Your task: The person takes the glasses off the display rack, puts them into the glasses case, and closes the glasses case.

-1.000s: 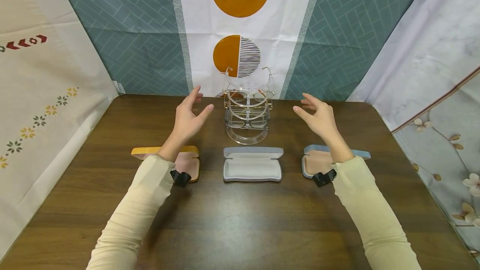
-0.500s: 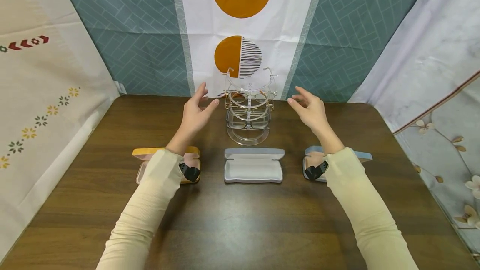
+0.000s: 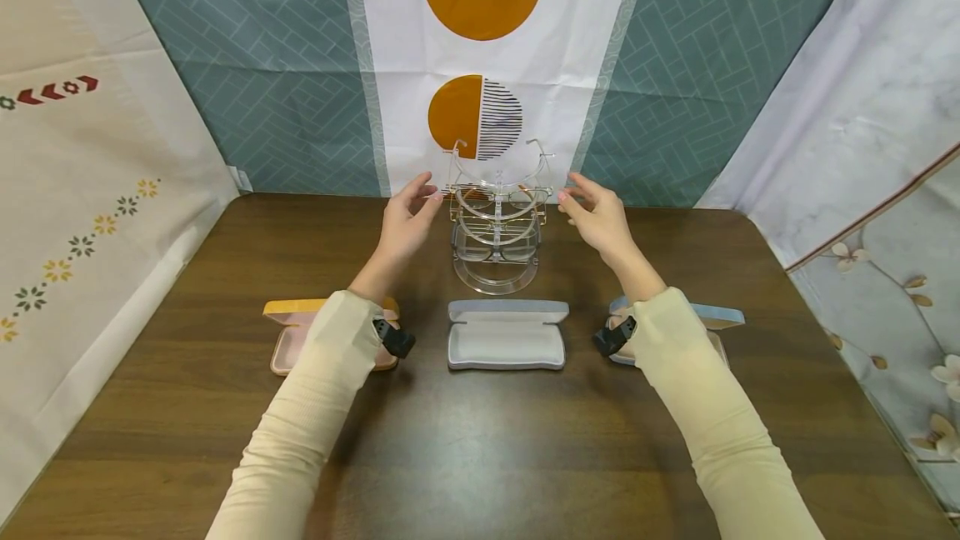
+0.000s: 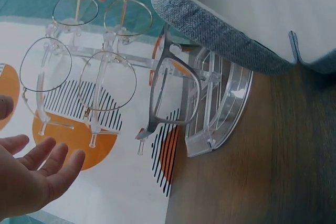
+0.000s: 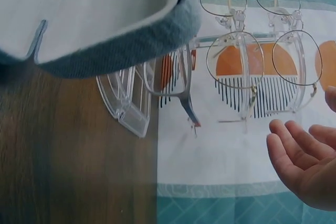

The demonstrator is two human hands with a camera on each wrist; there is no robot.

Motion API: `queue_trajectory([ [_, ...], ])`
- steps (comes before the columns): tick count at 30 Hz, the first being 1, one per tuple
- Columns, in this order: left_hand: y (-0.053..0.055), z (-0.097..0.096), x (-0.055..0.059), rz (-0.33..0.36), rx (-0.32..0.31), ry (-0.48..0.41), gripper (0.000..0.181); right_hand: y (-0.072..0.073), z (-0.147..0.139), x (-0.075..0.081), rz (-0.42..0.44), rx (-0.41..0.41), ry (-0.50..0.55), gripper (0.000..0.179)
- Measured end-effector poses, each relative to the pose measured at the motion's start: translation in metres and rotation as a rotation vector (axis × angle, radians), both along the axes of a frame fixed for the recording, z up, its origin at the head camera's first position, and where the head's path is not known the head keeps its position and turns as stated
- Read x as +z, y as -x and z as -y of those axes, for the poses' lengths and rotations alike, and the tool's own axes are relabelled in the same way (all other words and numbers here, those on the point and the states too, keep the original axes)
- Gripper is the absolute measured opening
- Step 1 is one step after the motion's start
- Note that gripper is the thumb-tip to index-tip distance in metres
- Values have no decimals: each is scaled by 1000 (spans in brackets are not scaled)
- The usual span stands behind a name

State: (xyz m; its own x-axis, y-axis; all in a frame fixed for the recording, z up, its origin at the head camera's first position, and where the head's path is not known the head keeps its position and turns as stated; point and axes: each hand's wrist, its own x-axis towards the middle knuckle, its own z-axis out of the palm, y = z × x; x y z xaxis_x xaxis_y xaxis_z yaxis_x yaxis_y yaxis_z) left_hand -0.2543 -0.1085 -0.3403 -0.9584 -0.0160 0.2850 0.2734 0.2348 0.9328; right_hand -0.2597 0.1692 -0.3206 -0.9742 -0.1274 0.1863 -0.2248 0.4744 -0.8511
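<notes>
A clear tiered eyeglass stand [image 3: 495,283] holds three pairs of glasses at the back centre. In the left wrist view, a silver thin-rimmed pair [image 4: 45,64] is topmost, a gold-toned round pair [image 4: 107,81] sits below it, and thick grey-framed glasses [image 4: 152,106] are lowest. My left hand [image 3: 405,227] is at the stand's left side, thumb and fingers slightly bent and apart, fingertips close to the upper glasses. At the right side my right hand [image 3: 598,223] mirrors it, fingertips near the glasses' right end. Neither hand holds anything.
Three glasses cases lie with lids raised on the wooden table [image 3: 480,457]: a yellow one [image 3: 288,307] under my left forearm, a grey one [image 3: 506,344] in front of the stand, a blue one [image 3: 720,317] under my right forearm. A patterned cloth [image 3: 300,107] hangs behind.
Both hands have moved inward from either side toward the stand, and their fingertips are now beside the upper glasses. The stand and the cases have stayed in place.
</notes>
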Motion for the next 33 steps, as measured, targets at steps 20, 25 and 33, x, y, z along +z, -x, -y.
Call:
queue_trajectory([
  [20,7,-20,5,-51,161,-150,26,8,22,1,-38,-69,158,35],
  [25,7,-22,6,-54,144,-163,25,8,25,2,-32,-79,198,35],
  [33,7,-24,8,-48,123,-172,25,7,29,5,-32,-82,220,34],
])
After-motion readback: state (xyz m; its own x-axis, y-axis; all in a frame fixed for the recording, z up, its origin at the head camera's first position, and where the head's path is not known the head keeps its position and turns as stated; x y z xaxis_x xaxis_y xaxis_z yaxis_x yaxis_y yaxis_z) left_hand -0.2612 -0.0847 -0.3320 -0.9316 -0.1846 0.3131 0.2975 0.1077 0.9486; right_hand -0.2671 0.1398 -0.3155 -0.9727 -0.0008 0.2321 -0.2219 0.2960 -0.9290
